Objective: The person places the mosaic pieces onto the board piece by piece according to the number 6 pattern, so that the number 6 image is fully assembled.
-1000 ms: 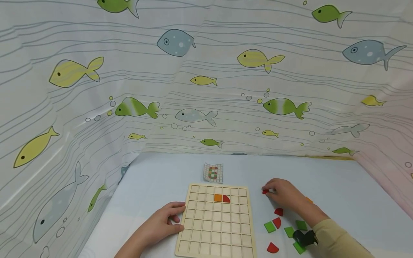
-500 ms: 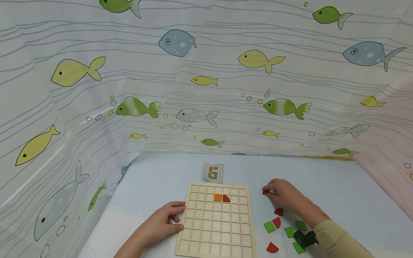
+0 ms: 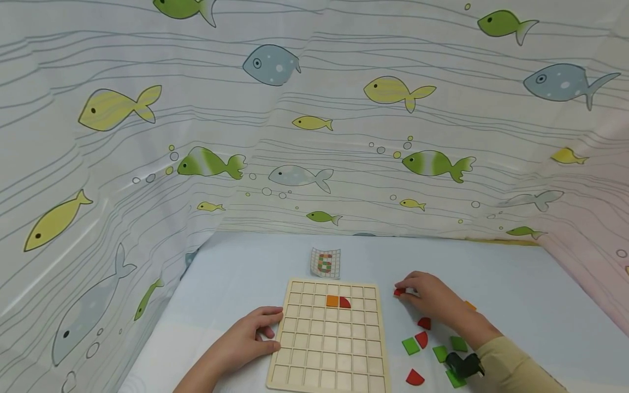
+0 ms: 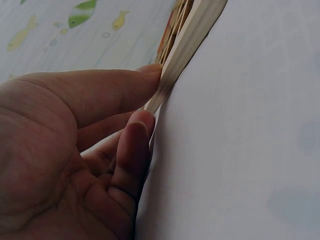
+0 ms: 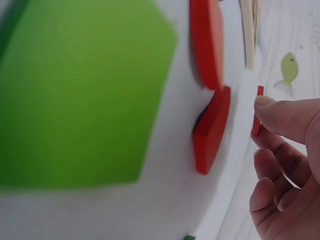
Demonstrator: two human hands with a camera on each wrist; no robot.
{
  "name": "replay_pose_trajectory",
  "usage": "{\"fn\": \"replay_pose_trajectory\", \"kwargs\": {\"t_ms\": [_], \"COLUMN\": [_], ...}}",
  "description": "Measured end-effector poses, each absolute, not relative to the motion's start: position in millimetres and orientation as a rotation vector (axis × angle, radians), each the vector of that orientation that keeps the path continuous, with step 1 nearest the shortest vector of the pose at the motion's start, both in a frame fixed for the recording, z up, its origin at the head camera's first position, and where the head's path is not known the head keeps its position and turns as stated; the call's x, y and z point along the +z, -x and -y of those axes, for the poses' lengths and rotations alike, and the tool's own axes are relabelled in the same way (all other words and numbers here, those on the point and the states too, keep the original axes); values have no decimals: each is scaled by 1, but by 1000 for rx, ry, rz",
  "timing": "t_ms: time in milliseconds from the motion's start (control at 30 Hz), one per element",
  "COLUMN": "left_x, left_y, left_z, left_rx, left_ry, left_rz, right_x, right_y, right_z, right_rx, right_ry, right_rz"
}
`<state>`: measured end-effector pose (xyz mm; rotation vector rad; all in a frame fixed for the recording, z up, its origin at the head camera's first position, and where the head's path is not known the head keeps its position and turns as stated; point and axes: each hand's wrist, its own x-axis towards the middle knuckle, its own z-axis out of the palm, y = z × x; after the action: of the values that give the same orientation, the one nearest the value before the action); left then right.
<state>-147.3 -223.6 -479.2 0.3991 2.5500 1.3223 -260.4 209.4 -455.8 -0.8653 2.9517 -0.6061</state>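
Observation:
A pale wooden grid board (image 3: 321,346) lies in front of me, an orange square tile (image 3: 332,301) and a red quarter-round tile (image 3: 345,302) side by side in its upper cells. My left hand (image 3: 248,338) rests against the board's left edge; in the left wrist view, thumb and fingertips touch its wooden side (image 4: 187,47). Right of the board, my right hand (image 3: 429,295) pinches a red tile (image 5: 257,112) between thumb and finger. Its outline is hidden, since the right wrist view shows it edge-on. Two red quarter-round tiles (image 3: 421,339) lie below that hand.
Green square tiles (image 3: 410,345) and another red tile (image 3: 415,377) lie right of the board. A black object (image 3: 464,364) sits by the right sleeve. An orange tile (image 3: 470,305) shows behind the right wrist. A small printed pattern card (image 3: 325,263) lies beyond the board.
My right hand has shifted slightly left toward the board, still pinching the red tile. The left hand and the board stay in place.

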Motion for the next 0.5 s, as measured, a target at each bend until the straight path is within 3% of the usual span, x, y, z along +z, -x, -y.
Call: {"fn": "replay_pose_trajectory", "kwargs": {"t_ms": [500], "left_x": [-479], "left_y": [147], "left_z": [223], "left_rx": [1311], "left_ry": [-401], "left_rz": [-2562], "right_x": [-447], "right_y": [258], "right_z": [-182], "right_rx": [-623], "right_ry": [893], "right_rz": [-2916]}}
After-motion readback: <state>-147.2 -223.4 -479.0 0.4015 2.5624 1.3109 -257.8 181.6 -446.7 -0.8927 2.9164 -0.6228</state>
